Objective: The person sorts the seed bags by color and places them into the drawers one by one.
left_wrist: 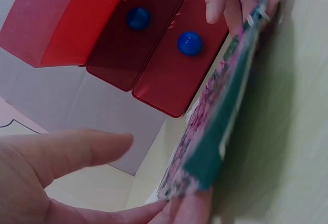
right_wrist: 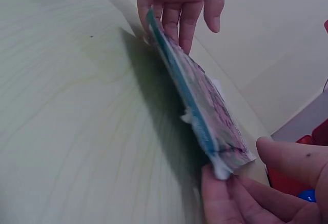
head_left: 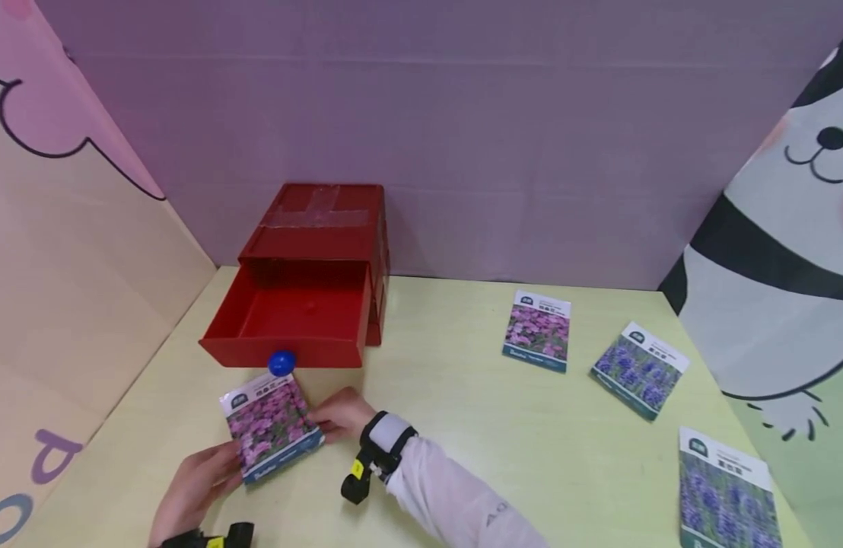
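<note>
And here is the pink-flowered packet, slung between the two hands, right in front of the red drawer chest! The left hand has its fingers under one lower corner, the right hand has its fingers at the opposite side, and look at the thumbs: both stand clear of the packet. Nothing is clamped here; it's fingers alone under the edges, with each thumb apart from them. The packet tilts, its teal lower edge off the table and a dark shadow falling beneath. Up top, the white end sits just below the blue knob; whether they touch, I can't tell.

What a texture: thin, glossy printed wrapping, rectangular, its bottom edge slightly crinkled. The chest is smooth and boxy, clear tape across its top, and the top drawer juts out, bare red inside, with a round, shiny knob. Two lower drawers carry blue knobs too.

Beneath it all, a pale, wood-grained table. Over on the right lie another pink packet and two purple-flowered packets, well apart from the hands. A creased purple backdrop rises behind, and a cartoon panda fills the right-hand wall!
</note>
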{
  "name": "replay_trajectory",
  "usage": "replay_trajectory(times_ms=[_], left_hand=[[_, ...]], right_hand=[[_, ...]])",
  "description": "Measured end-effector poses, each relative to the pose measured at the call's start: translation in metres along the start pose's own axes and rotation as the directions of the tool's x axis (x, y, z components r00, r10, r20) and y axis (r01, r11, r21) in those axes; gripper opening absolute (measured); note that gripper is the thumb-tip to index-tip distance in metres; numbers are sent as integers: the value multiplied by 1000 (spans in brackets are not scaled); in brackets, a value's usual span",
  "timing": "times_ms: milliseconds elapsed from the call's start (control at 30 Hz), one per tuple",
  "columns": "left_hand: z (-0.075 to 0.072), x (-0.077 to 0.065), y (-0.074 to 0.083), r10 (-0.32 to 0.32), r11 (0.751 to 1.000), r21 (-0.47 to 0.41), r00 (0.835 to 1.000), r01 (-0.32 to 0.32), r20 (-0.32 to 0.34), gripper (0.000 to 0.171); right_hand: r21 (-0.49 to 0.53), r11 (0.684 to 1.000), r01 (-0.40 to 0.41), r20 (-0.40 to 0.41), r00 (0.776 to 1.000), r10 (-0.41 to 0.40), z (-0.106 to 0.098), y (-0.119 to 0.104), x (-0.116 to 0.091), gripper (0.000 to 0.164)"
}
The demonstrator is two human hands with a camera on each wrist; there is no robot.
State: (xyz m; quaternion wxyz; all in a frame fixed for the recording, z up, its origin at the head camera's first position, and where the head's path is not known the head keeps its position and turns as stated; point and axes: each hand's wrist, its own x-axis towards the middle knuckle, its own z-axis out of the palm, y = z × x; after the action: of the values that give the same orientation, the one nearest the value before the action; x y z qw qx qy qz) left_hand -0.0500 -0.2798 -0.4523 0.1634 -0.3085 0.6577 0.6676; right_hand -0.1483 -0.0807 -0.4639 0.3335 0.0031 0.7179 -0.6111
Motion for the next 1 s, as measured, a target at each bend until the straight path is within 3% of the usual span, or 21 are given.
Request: replay_trajectory(times_ms=[233, 467, 700, 1000], left_hand=[[5, 1, -2, 41, 999, -9, 999, -40, 22, 62], [7, 5, -2, 22, 999, -29, 999, -23, -29, 63], [8, 0, -4, 95, 994, -47, 995, -97, -42, 50], [11, -6, -3, 125, 990, -57, 991, -127, -40, 46]], right_hand=[[-30, 999, 33, -38, 999, -34, 2, 3, 1, 9], [45, 999, 0, -5, 1000, 1, 3, 6, 6, 12], [41, 999, 14, -9, 1000, -14, 4, 5, 4, 15], [56, 998, 16, 44, 999, -19, -5, 4, 1, 16]])
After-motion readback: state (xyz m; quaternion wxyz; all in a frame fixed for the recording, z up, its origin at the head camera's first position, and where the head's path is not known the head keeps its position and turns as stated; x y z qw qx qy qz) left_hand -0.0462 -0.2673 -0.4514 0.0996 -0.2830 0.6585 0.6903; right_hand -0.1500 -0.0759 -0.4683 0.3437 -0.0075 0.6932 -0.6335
